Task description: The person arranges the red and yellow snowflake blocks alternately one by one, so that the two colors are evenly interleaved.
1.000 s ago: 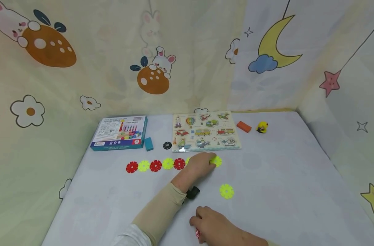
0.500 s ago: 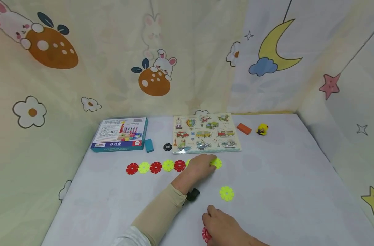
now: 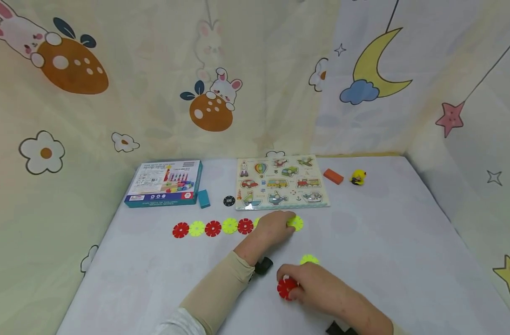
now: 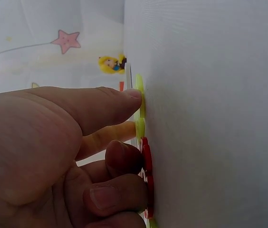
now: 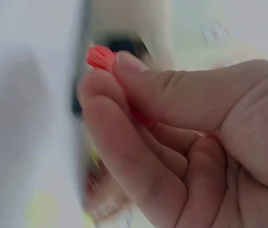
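A row of flat notched snowflake discs lies on the table, red (image 3: 181,230) and yellow-green (image 3: 197,228) by turns. My left hand (image 3: 273,230) covers part of the row. Its thumb and index finger grip the yellow-green disc (image 3: 297,224) at the right end. In the left wrist view the other fingers are curled in close to red discs (image 4: 147,156). My right hand (image 3: 315,286) pinches a red snowflake disc (image 3: 286,288) between thumb and fingers, nearer the front. Just behind this hand, a loose yellow-green disc (image 3: 309,259) is partly hidden.
Along the back stand a boxed set (image 3: 163,184), a teal block (image 3: 203,198), a black chip marked 100 (image 3: 229,201) and a vehicle picture puzzle board (image 3: 282,183). Right of them are an orange block (image 3: 333,176) and a small yellow figure (image 3: 358,177). Printed curtains enclose the table.
My right hand has moved forward and slightly right with the red disc, now in plain sight, and overlaps the loose yellow-green disc. The left hand stays at the row's end.
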Available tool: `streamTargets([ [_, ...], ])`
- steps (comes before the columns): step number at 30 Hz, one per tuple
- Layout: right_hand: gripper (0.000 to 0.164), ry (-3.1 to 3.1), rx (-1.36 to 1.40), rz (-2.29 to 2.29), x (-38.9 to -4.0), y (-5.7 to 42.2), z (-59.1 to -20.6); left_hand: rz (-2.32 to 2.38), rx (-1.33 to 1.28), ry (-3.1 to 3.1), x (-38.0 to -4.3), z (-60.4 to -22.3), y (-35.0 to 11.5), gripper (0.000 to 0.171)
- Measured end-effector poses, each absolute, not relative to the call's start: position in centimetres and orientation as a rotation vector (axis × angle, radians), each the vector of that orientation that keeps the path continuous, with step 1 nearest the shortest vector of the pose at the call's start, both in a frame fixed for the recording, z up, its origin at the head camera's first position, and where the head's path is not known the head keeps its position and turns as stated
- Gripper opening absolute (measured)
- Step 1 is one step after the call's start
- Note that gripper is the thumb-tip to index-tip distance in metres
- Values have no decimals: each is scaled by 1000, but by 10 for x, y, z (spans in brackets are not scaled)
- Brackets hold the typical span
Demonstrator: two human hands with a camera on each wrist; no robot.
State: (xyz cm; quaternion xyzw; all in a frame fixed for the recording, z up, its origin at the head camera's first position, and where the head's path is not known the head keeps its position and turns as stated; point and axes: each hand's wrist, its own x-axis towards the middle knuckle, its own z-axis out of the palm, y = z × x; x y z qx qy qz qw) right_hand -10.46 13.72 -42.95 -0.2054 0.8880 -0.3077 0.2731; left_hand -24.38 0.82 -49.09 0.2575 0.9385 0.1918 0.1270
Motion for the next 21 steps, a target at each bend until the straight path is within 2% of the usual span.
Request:
streamTargets([
  [5, 40, 2523, -363, -986, -140, 166, -420, 559, 730, 2732, -243, -491, 8, 44],
  [10, 52, 2610, -125, -1023, -180, 192, -431, 534, 749, 2754, -244, -492, 9, 43],
  [15, 57, 2669, -65, -936, -209, 207, -450, 535, 746, 2743, -243, -492, 8, 44],
  [21, 60, 2695, -60, -890, -224, 210, -465, 523, 755, 2754, -242, -490, 8, 44],
])
